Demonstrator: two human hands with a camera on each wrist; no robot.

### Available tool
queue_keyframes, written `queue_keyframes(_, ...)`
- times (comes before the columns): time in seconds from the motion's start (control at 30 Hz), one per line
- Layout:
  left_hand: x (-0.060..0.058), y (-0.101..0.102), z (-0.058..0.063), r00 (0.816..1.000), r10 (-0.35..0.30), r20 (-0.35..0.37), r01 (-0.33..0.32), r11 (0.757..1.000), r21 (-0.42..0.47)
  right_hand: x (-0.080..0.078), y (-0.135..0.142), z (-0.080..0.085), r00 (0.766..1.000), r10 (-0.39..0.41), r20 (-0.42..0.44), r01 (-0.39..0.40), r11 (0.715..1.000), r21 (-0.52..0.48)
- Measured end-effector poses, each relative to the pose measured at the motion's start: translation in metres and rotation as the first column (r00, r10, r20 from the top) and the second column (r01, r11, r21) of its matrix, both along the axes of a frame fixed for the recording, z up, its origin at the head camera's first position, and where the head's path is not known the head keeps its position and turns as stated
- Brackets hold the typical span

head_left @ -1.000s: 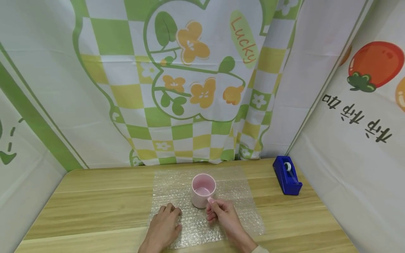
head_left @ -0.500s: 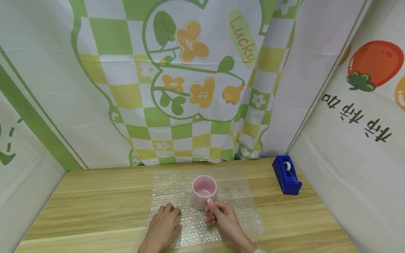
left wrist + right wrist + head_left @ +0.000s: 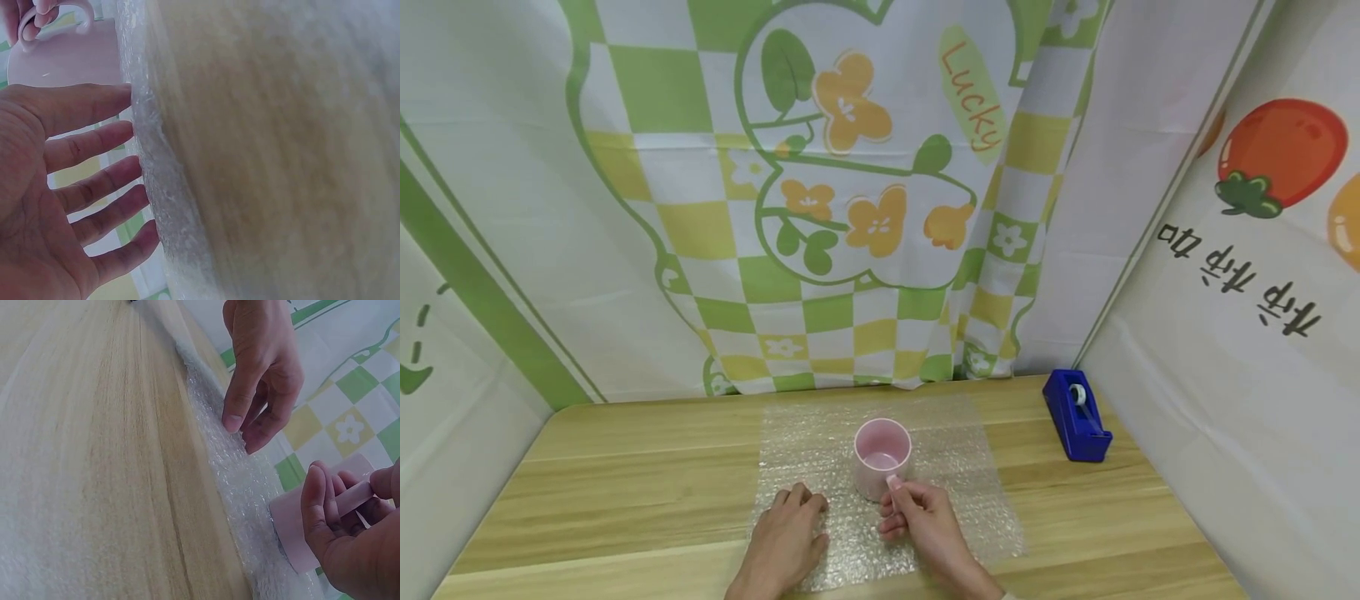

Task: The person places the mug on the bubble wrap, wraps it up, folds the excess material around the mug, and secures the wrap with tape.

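Observation:
A pink mug [image 3: 872, 481] stands upright on a sheet of bubble wrap [image 3: 947, 517], its handle toward the near side. My right hand [image 3: 928, 525] pinches that handle between thumb and fingers; the right wrist view shows the handle [image 3: 354, 498] gripped and the mug's base at the wrap. Left of the mug, my left hand [image 3: 786, 537] rests its fingertips on the bubble wrap. In the left wrist view its fingers [image 3: 100, 184] are spread and fairly straight, with nothing held in them. Inside the mug only the pink floor shows.
At the right rear of the wooden table [image 3: 625, 492] sits a blue tape dispenser [image 3: 1078, 417] with a roll of clear tape. A green and yellow checked curtain [image 3: 850, 250] hangs along the back edge. Printed white cloth walls [image 3: 1225, 400] close in both sides.
The mug has shifted slightly toward the near side, with my right hand moving along on its handle. My left hand has stayed in place on the bubble wrap.

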State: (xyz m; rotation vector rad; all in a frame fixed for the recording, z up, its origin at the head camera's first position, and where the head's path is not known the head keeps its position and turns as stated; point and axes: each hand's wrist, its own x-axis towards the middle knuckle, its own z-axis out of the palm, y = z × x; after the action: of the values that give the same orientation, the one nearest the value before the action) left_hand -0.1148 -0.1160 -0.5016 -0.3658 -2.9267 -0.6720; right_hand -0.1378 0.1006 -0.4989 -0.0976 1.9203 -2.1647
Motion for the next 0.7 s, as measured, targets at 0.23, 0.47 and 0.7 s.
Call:
queue_keyframes(0.23,0.000,0.000,-0.001,1.000,0.003,-0.005,-0.003,1.000,-0.002,0.001,0.000,0.005,0.999,0.052,-0.002,-0.052,0.999,0.008)
queue_keyframes(0.47,0.000,-0.001,-0.001,1.000,-0.001,0.002,0.001,1.000,0.009,0.002,0.008,0.010,0.993,0.115,-0.027,-0.112,0.990,0.090)
queue_keyframes(0.7,0.000,-0.001,0.000,1.000,-0.003,-0.007,0.003,1.000,0.008,-0.002,0.024,0.012,0.982,0.148,-0.114,-0.113,0.957,0.267)
